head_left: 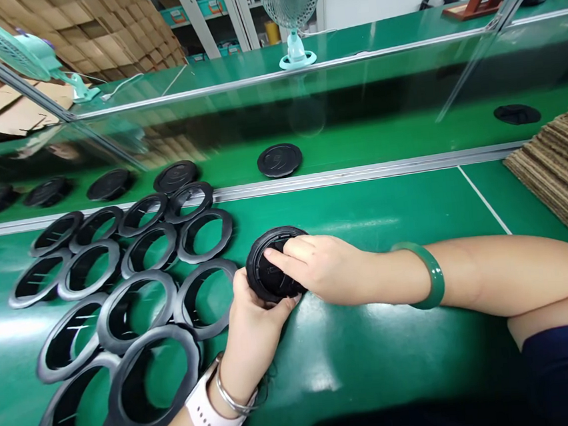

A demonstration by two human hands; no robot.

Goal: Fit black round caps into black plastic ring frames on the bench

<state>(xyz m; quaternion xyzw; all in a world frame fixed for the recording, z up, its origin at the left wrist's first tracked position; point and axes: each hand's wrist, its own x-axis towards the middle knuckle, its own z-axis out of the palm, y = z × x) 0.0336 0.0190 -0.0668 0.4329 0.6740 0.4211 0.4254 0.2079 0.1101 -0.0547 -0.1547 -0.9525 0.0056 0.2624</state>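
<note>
Over the green worktable, my left hand (257,323) is closed round the lower left rim of a black round plastic piece (264,275). My right hand (322,266) covers the piece's right side, with its fingers bent and its fingertips pressed on the inner face. The piece has a raised outer rim and a recessed middle, partly hidden under the right hand. Left of my hands lie several black rings (206,294) with large open centres, grouped in uneven rows. The closest ring almost touches my left hand.
Behind a metal rail (351,176), a green conveyor-like strip carries several black discs (279,160). A stack of brown corrugated sheets (561,173) stands at the right. A clear panel in a metal frame rises behind, with two fans (291,11) on the ledge beyond it.
</note>
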